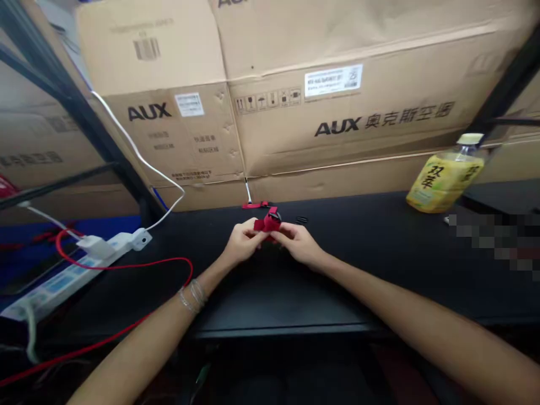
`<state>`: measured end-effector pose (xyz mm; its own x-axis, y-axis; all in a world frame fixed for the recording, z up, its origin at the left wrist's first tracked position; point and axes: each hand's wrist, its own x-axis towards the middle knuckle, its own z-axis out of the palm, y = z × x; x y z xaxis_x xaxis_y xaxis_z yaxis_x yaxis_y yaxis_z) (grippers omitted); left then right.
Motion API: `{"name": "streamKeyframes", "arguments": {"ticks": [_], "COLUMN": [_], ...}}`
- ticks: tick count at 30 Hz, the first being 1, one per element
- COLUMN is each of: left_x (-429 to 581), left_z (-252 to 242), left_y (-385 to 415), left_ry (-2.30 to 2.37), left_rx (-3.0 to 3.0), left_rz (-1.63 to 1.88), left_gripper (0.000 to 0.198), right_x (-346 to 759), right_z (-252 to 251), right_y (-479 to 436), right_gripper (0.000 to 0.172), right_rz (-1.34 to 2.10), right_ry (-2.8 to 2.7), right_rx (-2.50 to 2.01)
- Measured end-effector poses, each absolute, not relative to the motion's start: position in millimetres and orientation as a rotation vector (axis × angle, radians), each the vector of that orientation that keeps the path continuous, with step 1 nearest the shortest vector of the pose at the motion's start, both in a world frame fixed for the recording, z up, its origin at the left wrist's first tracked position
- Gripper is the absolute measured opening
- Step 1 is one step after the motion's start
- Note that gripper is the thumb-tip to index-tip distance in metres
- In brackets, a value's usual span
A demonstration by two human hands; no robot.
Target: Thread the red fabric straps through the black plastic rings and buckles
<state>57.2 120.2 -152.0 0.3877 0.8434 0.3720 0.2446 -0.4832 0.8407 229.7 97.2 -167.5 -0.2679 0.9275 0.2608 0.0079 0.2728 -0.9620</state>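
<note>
Between my two hands, just above the black tabletop, is a red fabric strap [271,223] with a dark buckle at its top. My left hand [244,242] pinches its left end between thumb and fingers. My right hand [300,243] grips the lower right part the same way, so some of the fabric is covered by fingertips. Behind them, against the cardboard, lies a second red strap piece [253,206] with a thin white-and-black item standing up from it. A small black loop [301,220] rests just beyond my right hand.
Large AUX cartons [346,140] wall off the table's back. A yellow-labelled drink bottle [445,177] stands at right. On the left are a white power strip [63,281], a red cable [126,265] and a white cord [139,154]. The black table's front edge [287,332] runs below my hands.
</note>
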Motion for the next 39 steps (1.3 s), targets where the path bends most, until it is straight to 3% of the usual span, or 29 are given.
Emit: {"name": "streamKeyframes", "arguments": {"ticks": [6,11,16,22,39], "left_x": [58.5,58.3,58.6,61.0,56.8], "left_z": [-152.6,-154.0,-156.8,-158.5,-157.8], "left_y": [117.1,118.3,121.0,121.4,123.6], "left_ry": [0.829,0.842,0.868,0.874,0.881], "left_rx": [1.928,1.918,1.792,1.793,1.959], "left_rz": [0.969,1.023,0.993,1.008,1.036], "left_gripper": [0.036,0.032,0.053,0.059,0.035], "right_x": [234.7,238.4,241.2,242.7,243.0], "right_z": [-168.9,-169.0,-168.1,-167.6,-169.3], "right_y": [104.7,105.9,106.4,108.1,105.3], "right_gripper": [0.039,0.027,0.022,0.023,0.027], "right_rz": [1.062,0.969,0.882,0.891,0.792], "right_ry": [-1.586,-1.669,-1.747,-1.764,-1.864], "right_rx": [-0.897,-0.937,-1.039,-1.054,-1.107]}}
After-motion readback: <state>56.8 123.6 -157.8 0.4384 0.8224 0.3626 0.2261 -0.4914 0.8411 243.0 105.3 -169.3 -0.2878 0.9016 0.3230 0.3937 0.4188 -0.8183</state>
